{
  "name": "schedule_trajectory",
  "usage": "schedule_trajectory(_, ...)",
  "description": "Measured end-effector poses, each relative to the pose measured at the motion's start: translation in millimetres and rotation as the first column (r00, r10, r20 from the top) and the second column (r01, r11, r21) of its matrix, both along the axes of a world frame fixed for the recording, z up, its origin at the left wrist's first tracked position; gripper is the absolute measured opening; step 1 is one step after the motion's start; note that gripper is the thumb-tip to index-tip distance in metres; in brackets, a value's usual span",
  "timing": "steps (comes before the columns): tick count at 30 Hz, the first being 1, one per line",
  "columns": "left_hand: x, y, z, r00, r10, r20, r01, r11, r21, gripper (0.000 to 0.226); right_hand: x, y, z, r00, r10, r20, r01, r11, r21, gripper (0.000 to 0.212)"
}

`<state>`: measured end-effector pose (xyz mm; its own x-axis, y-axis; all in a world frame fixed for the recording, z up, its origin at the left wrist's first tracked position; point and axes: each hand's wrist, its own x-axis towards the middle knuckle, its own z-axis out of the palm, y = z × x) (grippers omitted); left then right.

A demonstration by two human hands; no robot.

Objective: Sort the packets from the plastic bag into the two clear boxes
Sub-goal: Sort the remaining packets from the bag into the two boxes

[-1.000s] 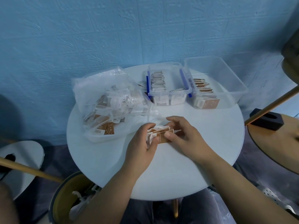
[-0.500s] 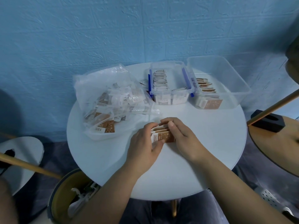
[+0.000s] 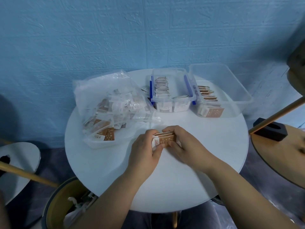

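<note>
Fingers (image 3: 170, 129) of the right hand (image 3: 186, 146) curl over the far edge of a small stack of brown-and-white packets (image 3: 165, 140), with the thumb pressing the near side. The left hand (image 3: 144, 150) clamps the stack's left end between its thumb and curled fingers. The stack is at the middle of the round white table (image 3: 165, 187); whether it touches the top is hard to tell. Behind it to the left lies the crumpled plastic bag (image 3: 112, 103), with more packets inside. At the far edge two clear boxes stand side by side: the blue-clipped box (image 3: 173, 98) holds whitish packets and the right-hand box (image 3: 244, 98) holds brown ones. A textured blue wall (image 3: 99, 38) rises behind. Both forearms reach in from the near edge and converge at the stack.
</note>
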<state>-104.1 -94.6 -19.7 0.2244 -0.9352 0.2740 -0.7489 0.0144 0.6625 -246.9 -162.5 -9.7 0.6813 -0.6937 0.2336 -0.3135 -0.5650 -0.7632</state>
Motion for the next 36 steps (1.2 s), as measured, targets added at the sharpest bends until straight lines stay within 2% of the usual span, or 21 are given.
schedule_trajectory(4, -2, -4, 1, 0.994, 0.007, 0.113, -0.009, 1.0, 0.02, 0.031, -5, -3, -5, 0.999, 0.031, -0.044, -0.036, 0.992, -0.12, 0.025)
schedule_trajectory(8, 1, -8, 3, 0.991, -0.017, 0.131, 0.011, 0.999, 0.047, 0.032, -5, -9, 1, 0.993, 0.025, -0.115, -0.035, 0.995, -0.091, 0.024)
schedule_trajectory(14, -13, -38, 34, 0.993, -0.115, 0.032, 0.114, 0.993, 0.019, 0.037, -31, -38, 42, 0.99, 0.006, -0.138, -0.011, 0.999, -0.041, 0.023)
schedule_trajectory(20, -46, -105, 69, 0.99, -0.121, -0.068, 0.109, 0.982, -0.155, 0.043, -71, -94, 93, 0.99, -0.109, -0.093, 0.102, 0.992, -0.069, 0.035)
schedule_trajectory(21, -50, -117, 69, 0.992, -0.121, -0.041, 0.113, 0.98, -0.166, 0.046, -77, -107, 96, 0.986, -0.143, -0.082, 0.138, 0.988, -0.071, 0.036)
schedule_trajectory(24, -56, -144, 58, 0.972, -0.152, 0.178, 0.178, 0.974, -0.139, 0.05, -89, -153, 93, 0.959, -0.278, -0.058, 0.273, 0.959, -0.08, 0.031)
schedule_trajectory(28, -61, -157, 40, 0.928, -0.151, 0.341, 0.201, 0.973, -0.115, 0.057, -92, -206, 82, 0.908, -0.4, -0.128, 0.391, 0.916, -0.087, 0.021)
schedule_trajectory(32, -63, -159, 26, 0.905, -0.024, 0.425, 0.128, 0.968, -0.216, 0.055, -78, -245, 71, 0.888, -0.393, -0.24, 0.38, 0.92, -0.099, 0.022)
schedule_trajectory(36, -64, -161, 20, 0.896, 0.016, 0.444, 0.113, 0.958, -0.262, 0.061, -63, -272, 62, 0.878, -0.391, -0.276, 0.387, 0.919, -0.071, 0.023)
